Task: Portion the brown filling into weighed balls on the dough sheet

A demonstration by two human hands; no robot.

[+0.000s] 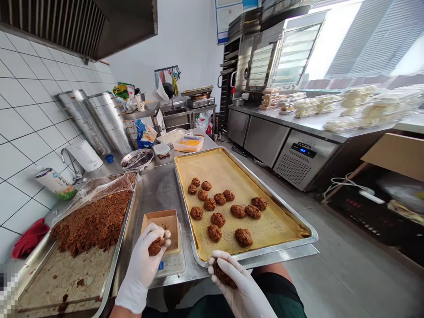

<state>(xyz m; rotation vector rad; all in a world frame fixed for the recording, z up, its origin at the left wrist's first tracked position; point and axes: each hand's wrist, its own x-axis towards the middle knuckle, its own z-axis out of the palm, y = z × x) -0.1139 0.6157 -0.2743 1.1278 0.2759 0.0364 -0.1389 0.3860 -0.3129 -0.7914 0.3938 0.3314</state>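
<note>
Both my hands wear white gloves. My left hand (pixel 148 252) curls around a brown ball of meat-like mixture (pixel 155 247), just above a kraft paper box (pixel 161 216) on a digital kitchen scale (pixel 180 263). In my right hand (pixel 236 282) is another brown ball (pixel 223 274), gripped between thumb and fingers at the near edge of a baking tray (pixel 288 212). Several rough brown balls (pixel 217 219) lie on the tray's yellowish mesh liner. To the left, a second metal tray (pixel 114 265) carries a large heap of loose brown mixture (pixel 96 216), partly under plastic film.
Behind the trays stand a film-covered bowl (pixel 137 158), a plastic tub with orange contents (pixel 188 143) and a blue bag (pixel 145 133). A faucet (pixel 68 161) and carton (pixel 54 182) line the left wall. Packed clear boxes (pixel 306 106) sit on the right counter.
</note>
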